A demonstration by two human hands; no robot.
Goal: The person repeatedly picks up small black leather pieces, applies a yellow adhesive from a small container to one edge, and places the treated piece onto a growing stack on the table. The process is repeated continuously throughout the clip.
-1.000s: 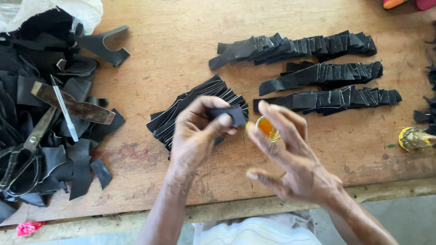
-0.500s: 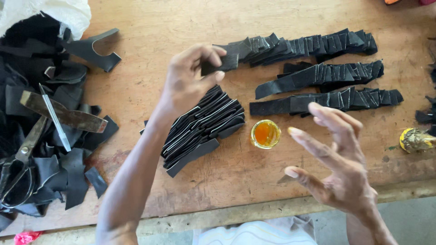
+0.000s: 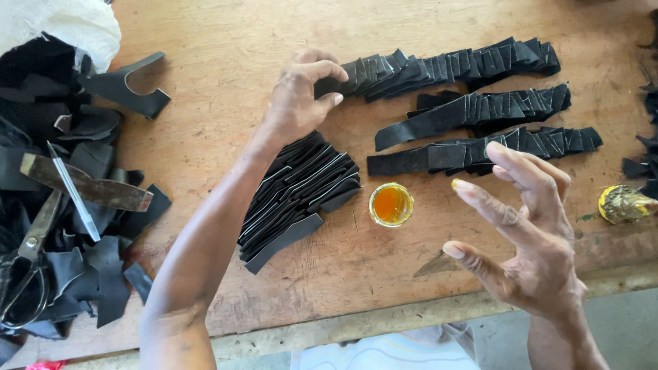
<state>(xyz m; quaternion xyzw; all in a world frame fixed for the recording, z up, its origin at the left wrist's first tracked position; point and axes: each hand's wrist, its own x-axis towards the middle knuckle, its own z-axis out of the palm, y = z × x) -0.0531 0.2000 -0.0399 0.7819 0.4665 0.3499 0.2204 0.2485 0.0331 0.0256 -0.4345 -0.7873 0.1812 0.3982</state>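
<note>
My left hand (image 3: 299, 98) reaches forward and its fingers rest on a black strip at the left end of the far row of overlapping black strips (image 3: 439, 67). My right hand (image 3: 524, 233) hovers with spread fingers above the table's front edge, holding nothing. Between the hands stands a small round cup of amber liquid (image 3: 391, 204). Under my left forearm lies a fanned stack of black strips (image 3: 296, 189). Two more rows of strips, the middle row (image 3: 480, 111) and the near row (image 3: 480, 151), lie behind the cup.
A heap of black offcuts (image 3: 62, 205) fills the left side, with scissors (image 3: 27, 264), a flat metal blade (image 3: 86, 188) and a thin pen-like tool (image 3: 72, 192) on it. A white bag (image 3: 55, 24) lies far left. A yellowish smeared lump (image 3: 620, 203) sits at the right edge.
My left hand has carried a black strip from near my right hand forward to the end of the far row. My right hand has drawn back and spread its fingers, uncovering the cup.
</note>
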